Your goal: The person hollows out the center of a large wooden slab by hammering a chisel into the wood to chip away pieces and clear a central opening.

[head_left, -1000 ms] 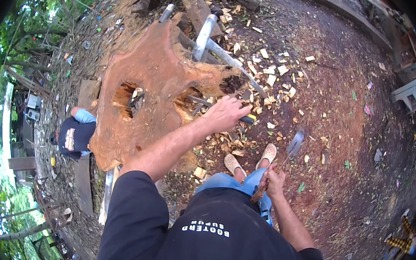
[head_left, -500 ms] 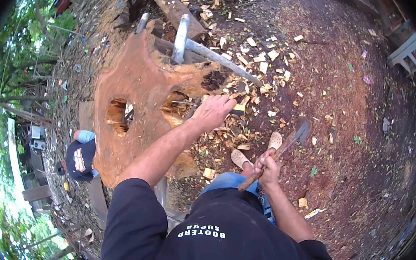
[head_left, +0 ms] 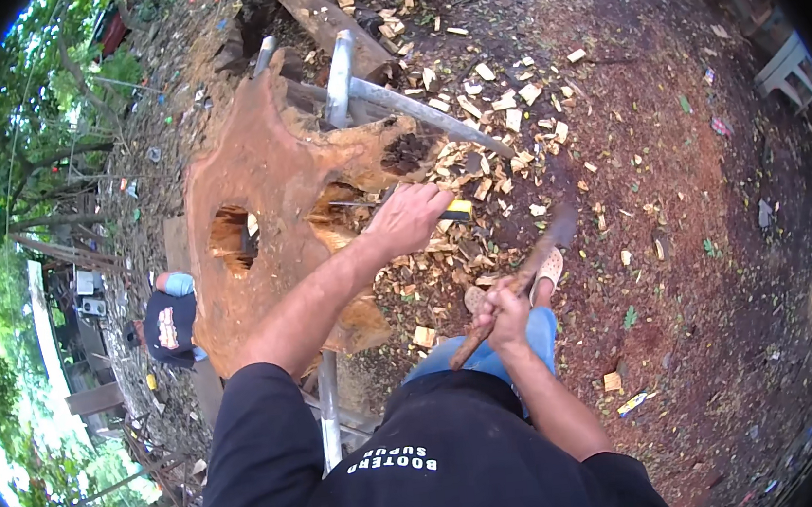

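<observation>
Left hand (head_left: 409, 218) by slab (head_left: 265, 164) edge, open ground (head_left: 676, 267)

With our left hand (head_left: 408, 220) we grip a chisel-like tool (head_left: 460, 211), its yellow-and-black handle jutting past the fingers and its thin blade reaching over the nearer hole in a broad wooden slab (head_left: 260, 160). Our right hand (head_left: 505, 313) holds a wooden-handled tool (head_left: 530, 267) (its grey head is blurred) near our beige clogs (head_left: 548, 269). Pale chips (head_left: 513, 119) litter the ground beside the slab; at its left edge we see another person (head_left: 171, 327) in a dark shirt.
</observation>
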`<state>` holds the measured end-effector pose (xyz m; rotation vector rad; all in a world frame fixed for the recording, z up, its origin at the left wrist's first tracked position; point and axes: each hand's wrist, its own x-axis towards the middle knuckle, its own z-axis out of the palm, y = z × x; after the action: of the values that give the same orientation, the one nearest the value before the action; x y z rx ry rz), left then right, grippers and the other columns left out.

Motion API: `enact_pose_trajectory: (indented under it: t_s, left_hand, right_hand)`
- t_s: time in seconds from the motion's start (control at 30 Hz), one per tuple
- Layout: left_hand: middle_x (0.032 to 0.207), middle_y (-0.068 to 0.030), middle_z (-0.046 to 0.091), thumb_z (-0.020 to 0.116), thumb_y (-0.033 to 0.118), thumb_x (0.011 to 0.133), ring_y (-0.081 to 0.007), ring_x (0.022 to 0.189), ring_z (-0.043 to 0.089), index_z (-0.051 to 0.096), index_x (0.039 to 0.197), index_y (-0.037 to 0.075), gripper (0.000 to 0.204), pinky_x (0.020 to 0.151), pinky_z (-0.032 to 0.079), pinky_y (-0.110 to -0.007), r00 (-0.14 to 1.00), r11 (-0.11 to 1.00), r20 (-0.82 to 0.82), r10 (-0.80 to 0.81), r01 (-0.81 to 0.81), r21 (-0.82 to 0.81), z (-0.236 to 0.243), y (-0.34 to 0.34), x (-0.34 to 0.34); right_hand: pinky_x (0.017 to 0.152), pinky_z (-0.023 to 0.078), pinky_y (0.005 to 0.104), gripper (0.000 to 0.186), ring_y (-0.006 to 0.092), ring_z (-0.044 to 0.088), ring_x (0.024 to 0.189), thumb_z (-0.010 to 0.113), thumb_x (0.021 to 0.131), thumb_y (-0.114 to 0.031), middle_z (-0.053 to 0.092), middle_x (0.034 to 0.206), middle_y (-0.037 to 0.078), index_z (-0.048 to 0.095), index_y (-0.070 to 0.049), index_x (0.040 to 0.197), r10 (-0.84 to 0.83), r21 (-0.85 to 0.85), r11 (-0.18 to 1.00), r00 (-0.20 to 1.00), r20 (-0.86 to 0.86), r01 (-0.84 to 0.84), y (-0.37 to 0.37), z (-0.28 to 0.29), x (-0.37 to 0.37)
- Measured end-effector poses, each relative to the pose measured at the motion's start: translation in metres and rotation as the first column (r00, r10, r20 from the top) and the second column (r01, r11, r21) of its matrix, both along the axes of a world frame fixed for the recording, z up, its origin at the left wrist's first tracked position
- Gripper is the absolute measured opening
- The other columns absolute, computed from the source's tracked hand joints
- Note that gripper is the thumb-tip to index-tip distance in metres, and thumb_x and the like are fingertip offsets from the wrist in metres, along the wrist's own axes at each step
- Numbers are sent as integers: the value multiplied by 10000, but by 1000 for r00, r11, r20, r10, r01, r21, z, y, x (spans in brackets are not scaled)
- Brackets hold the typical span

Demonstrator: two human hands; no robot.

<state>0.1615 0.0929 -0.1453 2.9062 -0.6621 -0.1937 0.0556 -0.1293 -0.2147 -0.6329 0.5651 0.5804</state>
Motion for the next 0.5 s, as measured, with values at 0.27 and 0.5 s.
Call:
enact_pose_trajectory:
  t_s: [0.27,0.5]
  left_hand:
    - [922,-136,574,608,22,762,-330,900,599,534,1100,45,347,795,477,-442,998,998,-15,57,-57,-38,-1,-3,10]
    - [937,-151,584,608,25,788,-345,926,604,533,1076,41,298,819,483,-450,994,992,-6,110,-110,-58,-5,3,13]
  right_hand:
    - [395,453,308,122,143,492,435,552,809,-68,514,633,34,487,-89,909,370,-60,928,929,17,-369,36,-19,-7]
    - [387,447,320,140,148,488,421,521,800,-42,505,616,23,459,-120,899,-97,118,987,990,-101,109,18,-1,26]
